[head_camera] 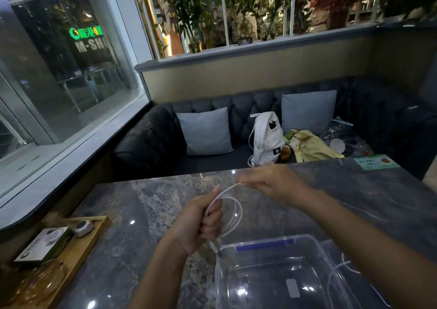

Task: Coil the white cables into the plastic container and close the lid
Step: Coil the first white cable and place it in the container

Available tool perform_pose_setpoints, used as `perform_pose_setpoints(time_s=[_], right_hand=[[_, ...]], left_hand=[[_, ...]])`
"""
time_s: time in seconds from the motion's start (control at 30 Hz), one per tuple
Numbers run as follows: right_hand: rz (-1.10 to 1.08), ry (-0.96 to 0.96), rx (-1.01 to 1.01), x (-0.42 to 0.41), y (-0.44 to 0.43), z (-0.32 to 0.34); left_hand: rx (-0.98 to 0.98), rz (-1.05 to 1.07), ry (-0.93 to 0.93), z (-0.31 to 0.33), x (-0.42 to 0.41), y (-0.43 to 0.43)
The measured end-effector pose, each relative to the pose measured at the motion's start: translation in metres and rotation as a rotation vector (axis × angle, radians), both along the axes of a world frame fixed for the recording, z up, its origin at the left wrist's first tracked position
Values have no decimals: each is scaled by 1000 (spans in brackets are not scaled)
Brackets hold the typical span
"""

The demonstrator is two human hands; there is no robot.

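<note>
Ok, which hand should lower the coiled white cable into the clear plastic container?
Left, likely. The left hand grips the coiled white cable beside the clear plastic container; the right hand only pinches its free stretch, farther off.

On table (142,214), nearest: container (222,285); just behind and above, cable (237,211); far left, tray (78,259) bearing box (45,245); beyond table, sofa (146,143) carrying backpack (267,138) between cushions (205,131).

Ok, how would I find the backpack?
Look at the dark sofa behind the marble table. Between its two pale blue cushions stands a small backpack. It is white with a black star patch, unlike the floppy yellow bag beside it.
</note>
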State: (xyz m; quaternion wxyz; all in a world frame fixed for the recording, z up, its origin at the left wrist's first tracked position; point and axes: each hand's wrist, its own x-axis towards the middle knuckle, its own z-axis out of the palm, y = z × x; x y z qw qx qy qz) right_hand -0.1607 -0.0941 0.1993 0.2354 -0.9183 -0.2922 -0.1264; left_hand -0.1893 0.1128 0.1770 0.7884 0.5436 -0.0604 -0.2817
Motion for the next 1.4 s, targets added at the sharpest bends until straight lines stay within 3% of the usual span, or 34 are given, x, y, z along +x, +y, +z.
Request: perform_pose_setpoints(time_s=[0.13, 0.33, 0.4, 0.53, 0.63, 0.77, 0.87, 1.07, 1.17, 1.4], right_hand=[[20, 114, 103, -8, 12, -26], [170, 735, 857, -24, 25, -30], [216, 859, 1066, -28, 28, -27], [77, 812, 1007, -31, 44, -29], [76, 843, 1193, -32, 53, -30], [233, 980, 1487, -32, 53, -24], [209, 965, 1468, -33, 56, -21], [125, 987, 1166, -27, 50, -15], [117, 975, 1124, -26, 52, -14], [-87, 752, 715, -25, 39, -19]], left_hand=[[-243, 51, 71, 2, 0, -4], [-244, 239, 83, 4, 6, -2], [-235, 281, 88, 5, 7, -1], [-169, 353, 55, 4, 5, -13], [-212, 352, 64, 2, 1, -21], [-235, 338, 101, -1, 2, -18], [-161, 285, 57, -4, 3, -14], [63, 11, 51, 8, 5, 1], [133, 110, 38, 13, 6, -6], [337, 309, -148, 7, 9, -1]])
